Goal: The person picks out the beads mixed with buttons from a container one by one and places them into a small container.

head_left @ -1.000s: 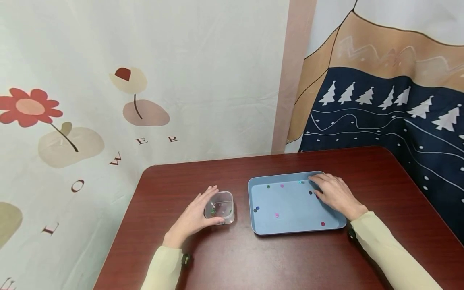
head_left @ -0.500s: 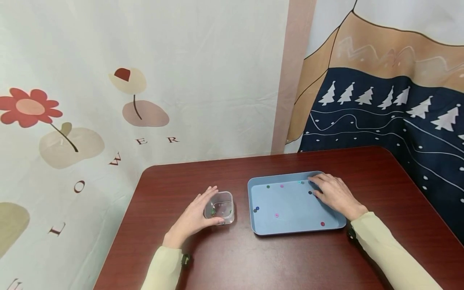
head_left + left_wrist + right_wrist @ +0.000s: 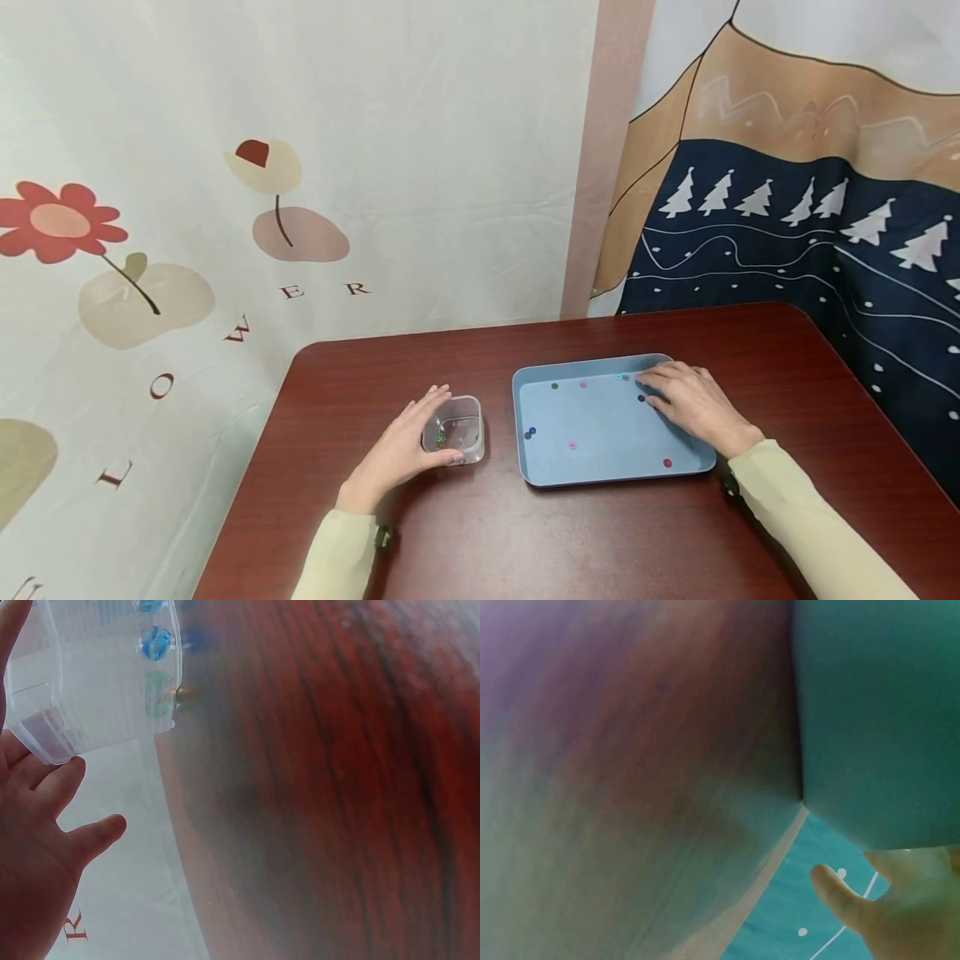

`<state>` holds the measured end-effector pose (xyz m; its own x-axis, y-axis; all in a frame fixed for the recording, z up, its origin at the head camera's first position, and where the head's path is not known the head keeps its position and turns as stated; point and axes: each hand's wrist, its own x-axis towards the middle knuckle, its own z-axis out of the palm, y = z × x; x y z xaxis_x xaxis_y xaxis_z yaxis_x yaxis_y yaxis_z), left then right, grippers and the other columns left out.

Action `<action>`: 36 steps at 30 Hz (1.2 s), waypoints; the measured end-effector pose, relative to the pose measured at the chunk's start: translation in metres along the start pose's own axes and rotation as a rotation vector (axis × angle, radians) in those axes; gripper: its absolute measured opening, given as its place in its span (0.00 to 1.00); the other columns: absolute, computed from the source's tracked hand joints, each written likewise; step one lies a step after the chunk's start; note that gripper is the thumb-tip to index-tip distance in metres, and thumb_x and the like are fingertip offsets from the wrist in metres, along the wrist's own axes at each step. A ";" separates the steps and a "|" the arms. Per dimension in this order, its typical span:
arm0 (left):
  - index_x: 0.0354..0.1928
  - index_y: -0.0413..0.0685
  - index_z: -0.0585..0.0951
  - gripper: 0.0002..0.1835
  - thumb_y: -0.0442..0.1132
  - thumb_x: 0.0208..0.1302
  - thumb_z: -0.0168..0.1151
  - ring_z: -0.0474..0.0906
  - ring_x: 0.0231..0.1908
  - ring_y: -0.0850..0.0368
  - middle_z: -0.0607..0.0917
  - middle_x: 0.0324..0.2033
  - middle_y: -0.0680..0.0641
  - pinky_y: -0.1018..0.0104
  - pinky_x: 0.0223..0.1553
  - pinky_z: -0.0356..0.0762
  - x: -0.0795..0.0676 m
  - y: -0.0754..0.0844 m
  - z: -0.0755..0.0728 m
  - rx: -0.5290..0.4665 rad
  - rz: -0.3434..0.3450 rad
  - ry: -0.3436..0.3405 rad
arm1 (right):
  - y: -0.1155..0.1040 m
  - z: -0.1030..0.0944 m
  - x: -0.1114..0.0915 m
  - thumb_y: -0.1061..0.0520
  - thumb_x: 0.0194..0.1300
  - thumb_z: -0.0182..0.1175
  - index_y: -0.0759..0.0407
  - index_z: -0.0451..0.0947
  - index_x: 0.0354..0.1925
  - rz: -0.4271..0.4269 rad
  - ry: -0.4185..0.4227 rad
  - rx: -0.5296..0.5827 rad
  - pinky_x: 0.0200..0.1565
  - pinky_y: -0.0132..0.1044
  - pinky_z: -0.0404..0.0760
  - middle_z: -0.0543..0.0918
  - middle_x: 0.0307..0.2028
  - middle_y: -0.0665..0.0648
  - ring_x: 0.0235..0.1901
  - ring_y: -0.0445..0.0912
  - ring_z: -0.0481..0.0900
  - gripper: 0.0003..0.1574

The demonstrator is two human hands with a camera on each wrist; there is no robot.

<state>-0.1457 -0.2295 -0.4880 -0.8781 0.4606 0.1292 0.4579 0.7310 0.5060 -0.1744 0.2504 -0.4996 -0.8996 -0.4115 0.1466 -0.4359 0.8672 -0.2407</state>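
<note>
At the left of the head view, my left hand [image 3: 397,450] holds a small clear plastic container [image 3: 468,429], thumb along its near side and fingers along its far side. Close up in the left wrist view, swirled blue glass marbles [image 3: 156,643] show through its wall. My right hand [image 3: 693,404] reaches over the right side of a blue tray [image 3: 600,479], fingers bent downward. A dark marble [image 3: 641,398] lies just left of its thumb. Its fingertips are partly hidden, and whether they pinch a marble does not show.
Several marbles lie scattered in the tray, among them a pink one [image 3: 573,445], a red one [image 3: 667,462], a green one [image 3: 555,386] and a blue one [image 3: 532,431]. A dark red wooden table [image 3: 585,542] carries everything. Behind it hangs a printed curtain [image 3: 450,167].
A red marble that showed beside my right thumb a second ago is no longer visible. The right fingertips have drawn slightly nearer. My left hand and the container stay in place.
</note>
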 end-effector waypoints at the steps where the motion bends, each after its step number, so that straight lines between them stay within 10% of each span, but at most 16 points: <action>1: 0.77 0.43 0.67 0.55 0.62 0.52 0.79 0.57 0.78 0.46 0.66 0.77 0.45 0.40 0.76 0.55 0.000 0.000 0.000 0.000 0.000 -0.001 | 0.000 0.000 0.000 0.61 0.64 0.72 0.61 0.83 0.61 -0.003 0.000 0.001 0.59 0.69 0.73 0.83 0.59 0.65 0.63 0.65 0.74 0.27; 36: 0.76 0.42 0.68 0.55 0.63 0.52 0.78 0.59 0.77 0.45 0.67 0.77 0.44 0.39 0.75 0.57 0.001 -0.002 0.001 -0.001 0.014 0.009 | -0.001 -0.002 0.002 0.64 0.61 0.74 0.56 0.90 0.47 -0.005 0.051 0.045 0.62 0.73 0.67 0.89 0.47 0.60 0.59 0.65 0.77 0.15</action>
<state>-0.1469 -0.2303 -0.4894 -0.8728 0.4665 0.1436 0.4699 0.7238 0.5053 -0.1751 0.2491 -0.4973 -0.8951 -0.4003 0.1965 -0.4426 0.8510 -0.2828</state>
